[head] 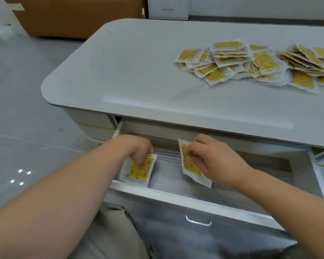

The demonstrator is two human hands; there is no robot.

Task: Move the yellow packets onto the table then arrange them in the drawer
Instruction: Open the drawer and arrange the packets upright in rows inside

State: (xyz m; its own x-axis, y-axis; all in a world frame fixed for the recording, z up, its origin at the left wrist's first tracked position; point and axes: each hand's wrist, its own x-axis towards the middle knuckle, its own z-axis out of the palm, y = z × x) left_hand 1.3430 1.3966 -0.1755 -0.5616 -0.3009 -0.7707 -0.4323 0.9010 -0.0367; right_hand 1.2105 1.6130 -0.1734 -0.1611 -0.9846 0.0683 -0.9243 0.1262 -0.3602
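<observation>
Here, the pale grey table (138,71) with rounded corners fills most of your view, standing on a glossy grey floor (26,109). An orange sofa (73,15) and a small white cabinet (168,8) sit beyond its far edge.

Under the table's near edge the white drawer (176,195) is pulled out towards you. Both your forearms reach into it from the front.

On the right part of the tabletop lies the loose pile of yellow packets (251,66), overlapping one another and running off the right edge of the view.

Your left hand (138,150) is down in the drawer's left front corner. Its fingers are curled over the top of the left packet (138,171), which lies almost flat against the drawer's front wall with its yellow face up.

Your right hand (209,159) is near the middle of the drawer. Its thumb and fingertips pinch the right packet (191,165), which is tilted with its top corner raised. You cannot tell whether its lower edge touches the drawer bottom.

The two packets are well apart.

A small clear handle (198,219) sticks out from the drawer front, just above your lap.
</observation>
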